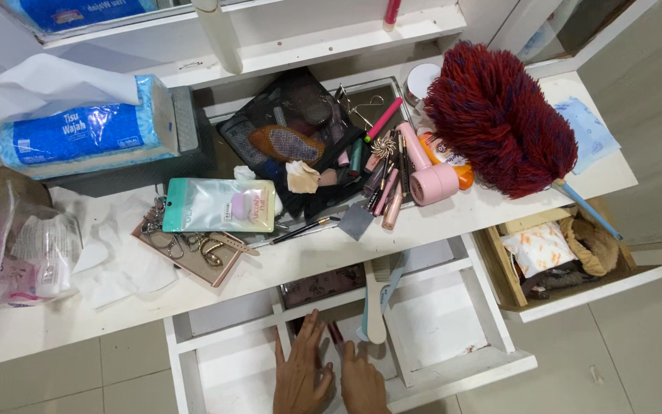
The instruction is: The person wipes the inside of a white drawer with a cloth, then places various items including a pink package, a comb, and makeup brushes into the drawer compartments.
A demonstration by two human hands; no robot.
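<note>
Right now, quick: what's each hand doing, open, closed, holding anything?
Left hand: open, fingers spread flat inside the middle drawer, holding nothing.
Right hand: in the same drawer, fingers curled; whether it grips anything cannot be told.

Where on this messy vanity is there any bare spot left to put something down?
Bare room: the desktop's front strip below the plastic bag, and the open drawer's right compartment beside the comb. Crowded: the middle, from the tissue pack to the red duster. Both hands fill the drawer's centre section.

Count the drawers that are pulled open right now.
2: the white divided drawer under the desk where the left hand and right hand reach, and the wooden-lined drawer at right.
</note>
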